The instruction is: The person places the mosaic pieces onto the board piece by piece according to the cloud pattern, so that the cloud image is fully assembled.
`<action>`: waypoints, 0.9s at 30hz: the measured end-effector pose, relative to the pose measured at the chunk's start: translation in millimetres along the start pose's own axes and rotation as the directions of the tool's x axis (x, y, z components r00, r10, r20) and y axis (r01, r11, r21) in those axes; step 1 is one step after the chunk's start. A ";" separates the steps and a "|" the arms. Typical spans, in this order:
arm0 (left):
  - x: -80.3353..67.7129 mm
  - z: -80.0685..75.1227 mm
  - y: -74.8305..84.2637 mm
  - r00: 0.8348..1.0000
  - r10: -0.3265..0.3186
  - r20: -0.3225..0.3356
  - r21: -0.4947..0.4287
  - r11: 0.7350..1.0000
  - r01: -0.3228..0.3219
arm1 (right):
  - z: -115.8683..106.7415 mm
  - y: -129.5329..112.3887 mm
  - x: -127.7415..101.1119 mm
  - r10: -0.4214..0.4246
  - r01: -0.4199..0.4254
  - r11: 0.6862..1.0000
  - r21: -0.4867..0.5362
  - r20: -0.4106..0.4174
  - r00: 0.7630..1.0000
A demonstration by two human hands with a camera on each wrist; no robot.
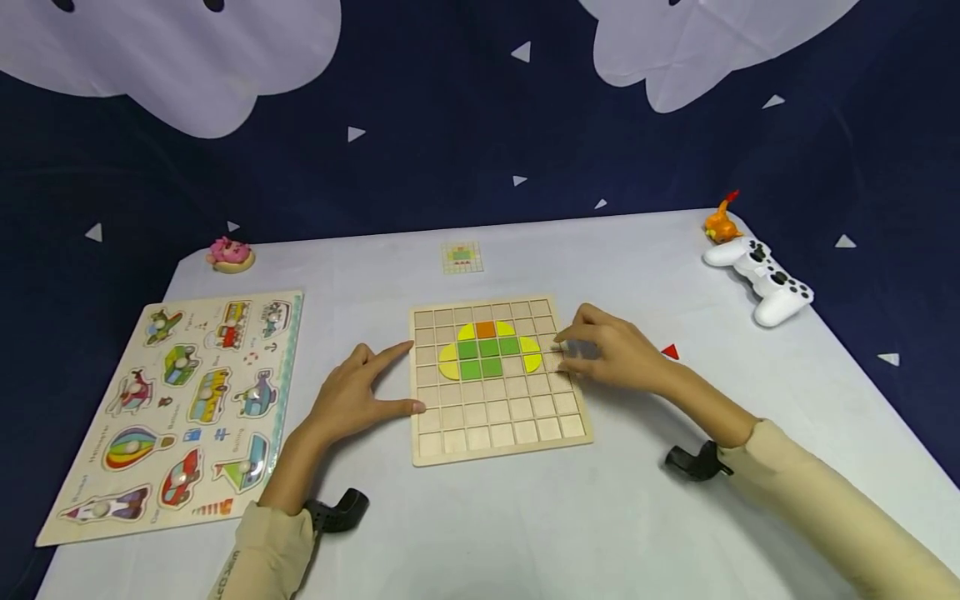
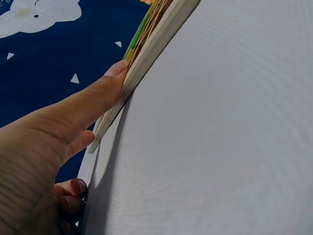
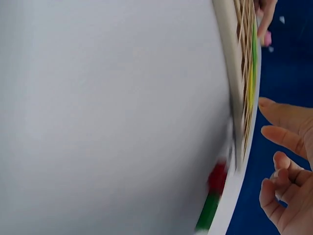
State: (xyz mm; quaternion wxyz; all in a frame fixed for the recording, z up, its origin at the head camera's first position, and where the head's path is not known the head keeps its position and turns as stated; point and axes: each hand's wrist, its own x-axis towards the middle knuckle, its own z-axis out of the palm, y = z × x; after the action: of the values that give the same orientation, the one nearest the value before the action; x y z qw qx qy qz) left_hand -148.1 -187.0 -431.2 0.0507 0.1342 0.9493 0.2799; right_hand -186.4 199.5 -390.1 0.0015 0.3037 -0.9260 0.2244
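Note:
A wooden grid board (image 1: 502,437) lies in the middle of the table. Set in its cells are several green squares (image 1: 470,369), an orange square (image 1: 486,329) and rounded yellow pieces (image 1: 531,362). My left hand (image 1: 348,404) touches the board's left edge with thumb and index finger spread apart; its other fingers bend beneath, as the left wrist view shows. Over the right edge hovers my right hand (image 1: 618,350), thumb and index finger apart, with nothing seen between them. Beside that edge, the right wrist view shows a red piece (image 3: 217,177) and a green piece (image 3: 209,211), both blurred.
Behind the board lies a small pattern card (image 1: 462,257). A vehicle peg puzzle (image 1: 273,367) takes up the left side, with a pink figurine (image 1: 229,252) behind it. At the back right are a white game controller (image 1: 765,279) and an orange figurine (image 1: 722,223).

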 end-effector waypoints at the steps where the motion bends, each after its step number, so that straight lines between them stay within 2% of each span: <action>1: 0.1 -0.1 -0.1 1.000 0.002 0.000 -0.001 1.000 -0.002 | -2.7 5.4 -5.5 0.004 -0.004 1.000 -0.008 -0.002 1.000; 7: 0.5 -0.2 0.0 1.000 -0.003 0.008 -0.003 1.000 0.003 | -16.2 33.9 -37.9 0.050 -0.051 0.998 -0.031 -0.045 0.998; 12: -0.3 -0.7 1.3 1.000 -0.018 0.018 0.008 1.000 0.018 | -22.8 47.4 -54.3 0.089 -0.091 0.994 -0.063 -0.042 0.995; 27: -0.8 -0.8 1.8 1.000 -0.016 0.012 0.012 1.000 0.015 | -19.4 55.4 -61.9 0.058 -0.065 0.991 -0.116 -0.063 0.996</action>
State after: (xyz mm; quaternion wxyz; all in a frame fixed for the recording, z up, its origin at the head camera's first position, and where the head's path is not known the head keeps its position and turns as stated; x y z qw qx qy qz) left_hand -147.0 -186.2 -429.5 0.0578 0.1288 0.9515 0.2732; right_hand -169.7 282.0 -404.2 0.0400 0.2675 -0.9461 0.1783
